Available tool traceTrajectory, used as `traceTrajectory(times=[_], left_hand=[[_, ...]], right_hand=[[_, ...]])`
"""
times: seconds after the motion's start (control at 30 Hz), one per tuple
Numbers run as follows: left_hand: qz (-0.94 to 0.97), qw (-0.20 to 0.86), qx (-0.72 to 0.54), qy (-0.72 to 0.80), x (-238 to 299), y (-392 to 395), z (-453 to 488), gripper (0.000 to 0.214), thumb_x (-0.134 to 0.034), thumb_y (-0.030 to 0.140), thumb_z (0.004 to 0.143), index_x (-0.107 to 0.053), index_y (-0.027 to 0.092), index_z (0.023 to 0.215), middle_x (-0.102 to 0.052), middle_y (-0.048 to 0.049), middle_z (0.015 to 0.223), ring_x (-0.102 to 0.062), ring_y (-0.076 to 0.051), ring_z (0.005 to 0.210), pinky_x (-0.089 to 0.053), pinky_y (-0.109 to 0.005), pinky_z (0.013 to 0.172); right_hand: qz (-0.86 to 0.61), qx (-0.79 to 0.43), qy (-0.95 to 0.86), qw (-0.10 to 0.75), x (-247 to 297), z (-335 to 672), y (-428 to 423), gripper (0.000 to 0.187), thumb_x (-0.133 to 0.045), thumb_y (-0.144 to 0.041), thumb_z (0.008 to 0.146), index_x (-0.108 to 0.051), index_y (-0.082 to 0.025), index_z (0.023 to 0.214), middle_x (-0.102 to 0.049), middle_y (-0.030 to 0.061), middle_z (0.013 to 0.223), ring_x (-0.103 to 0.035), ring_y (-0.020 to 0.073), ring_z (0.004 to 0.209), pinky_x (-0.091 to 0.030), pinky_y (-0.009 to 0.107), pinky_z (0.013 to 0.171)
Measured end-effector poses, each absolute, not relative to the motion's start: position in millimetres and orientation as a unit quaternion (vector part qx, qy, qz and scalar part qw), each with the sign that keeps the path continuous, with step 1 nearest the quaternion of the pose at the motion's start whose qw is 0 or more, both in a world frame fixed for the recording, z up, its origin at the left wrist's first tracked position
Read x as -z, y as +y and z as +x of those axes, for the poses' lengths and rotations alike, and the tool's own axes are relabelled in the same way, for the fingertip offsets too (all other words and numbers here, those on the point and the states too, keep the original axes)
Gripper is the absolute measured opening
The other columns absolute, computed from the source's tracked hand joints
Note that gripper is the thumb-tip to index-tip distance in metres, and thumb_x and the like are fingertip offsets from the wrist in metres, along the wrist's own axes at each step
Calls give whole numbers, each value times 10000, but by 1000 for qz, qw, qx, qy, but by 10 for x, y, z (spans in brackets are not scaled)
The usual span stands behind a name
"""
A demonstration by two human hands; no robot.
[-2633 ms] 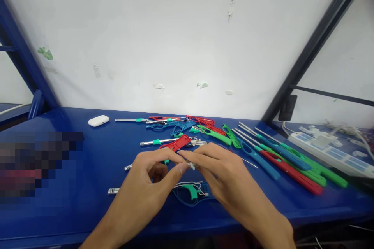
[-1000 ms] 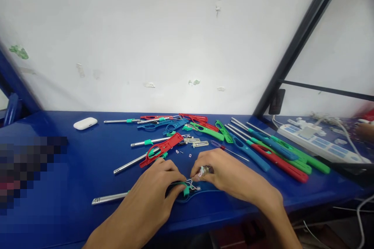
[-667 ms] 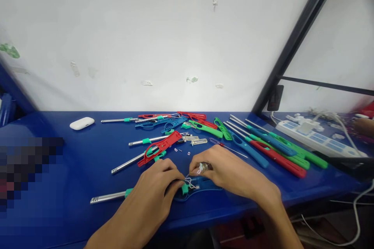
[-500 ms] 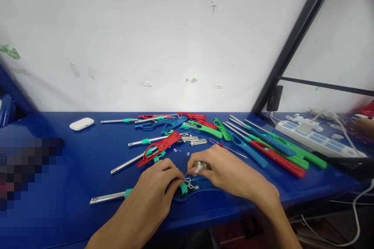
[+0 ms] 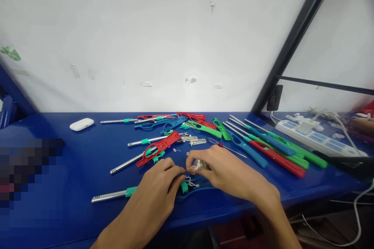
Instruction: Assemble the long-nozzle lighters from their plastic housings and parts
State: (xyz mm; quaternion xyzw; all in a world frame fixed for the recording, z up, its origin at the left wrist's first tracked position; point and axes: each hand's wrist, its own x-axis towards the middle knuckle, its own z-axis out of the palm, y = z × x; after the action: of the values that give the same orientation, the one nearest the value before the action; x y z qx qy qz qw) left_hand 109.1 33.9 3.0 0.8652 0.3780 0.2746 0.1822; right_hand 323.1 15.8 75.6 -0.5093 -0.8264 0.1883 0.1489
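My left hand (image 5: 156, 188) is closed in a pinch above an open blue lighter shell (image 5: 206, 182); what its fingertips hold is too small to make out. Facing it, my right hand (image 5: 223, 169) grips a small clear part with a whitish end (image 5: 202, 165), fingertips close to the left ones. White wires (image 5: 191, 181) and a green piece (image 5: 184, 187) show in the shell below. A metal lighter tube (image 5: 109, 196) with a green collar sticks out to the left, partly hidden by my left hand.
Behind my hands lie a red half shell (image 5: 159, 149), more tubes, clear parts (image 5: 198, 142) and a screwdriver (image 5: 226, 148). Several lighters with red, green and blue handles (image 5: 276, 157) lie at right, before a white power strip (image 5: 318, 138). A white case (image 5: 82, 124) sits at left.
My fingertips have shifted slightly, and the left ones sit a little higher. The tube at left has moved slightly right and up. Both hands keep their closed grip.
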Motion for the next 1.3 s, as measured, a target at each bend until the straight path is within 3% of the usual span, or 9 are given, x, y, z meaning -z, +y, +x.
traceTrajectory(times=[0.2,0.3,0.37,0.47,0.67,1.3], left_hand=[[845,210,-275,407,-94,294,1114,265,-470,210,1065,-706,235,946,-632,-25,981,-637,-198,858,-464,-335,756],[848,206,-276,402,-108,284,1123,251,-461,205,1062,-682,224,945,-639,-34,998,-639,-208,888,-475,-347,783],[853,201,-274,395,-102,283,1129,244,-456,205,1066,-673,225,957,-650,-34,998,-640,-218,915,-481,-359,811],[861,190,-274,385,-88,282,1138,237,-441,195,1072,-665,241,1010,-668,-25,1002,-639,-227,944,-487,-369,833],[868,158,-279,379,-95,262,1162,229,-453,176,1070,-661,238,999,-677,-19,975,-642,-222,898,-497,-356,793],[896,87,-261,349,-67,261,1165,253,-483,174,1085,-716,229,1003,-700,-25,947,-670,-230,851,-517,-342,730]], right_hand=[[-528,-210,-806,166,-791,3281,90,96,-670,-242,1004,-685,-318,1061,-734,-53,1038,-651,188,992,-438,298,832],[-543,-224,-790,176,-803,3364,11,249,-695,-334,996,-592,-324,1222,-685,-21,1160,-630,212,1063,-449,326,898],[-547,-243,-780,181,-805,3420,-28,220,-595,-353,1057,-533,-306,1262,-661,0,1180,-626,206,1061,-453,335,923],[-544,-260,-774,194,-795,3479,-38,115,-481,-329,1113,-528,-278,1204,-655,4,1142,-620,189,1038,-449,322,928],[-537,-293,-778,142,-779,3464,44,26,-656,-282,1015,-674,-266,1026,-706,-16,1005,-642,185,911,-456,284,783],[-537,-276,-785,140,-812,3355,54,61,-699,-314,995,-734,-269,1016,-746,-13,1002,-669,191,947,-460,274,779]])
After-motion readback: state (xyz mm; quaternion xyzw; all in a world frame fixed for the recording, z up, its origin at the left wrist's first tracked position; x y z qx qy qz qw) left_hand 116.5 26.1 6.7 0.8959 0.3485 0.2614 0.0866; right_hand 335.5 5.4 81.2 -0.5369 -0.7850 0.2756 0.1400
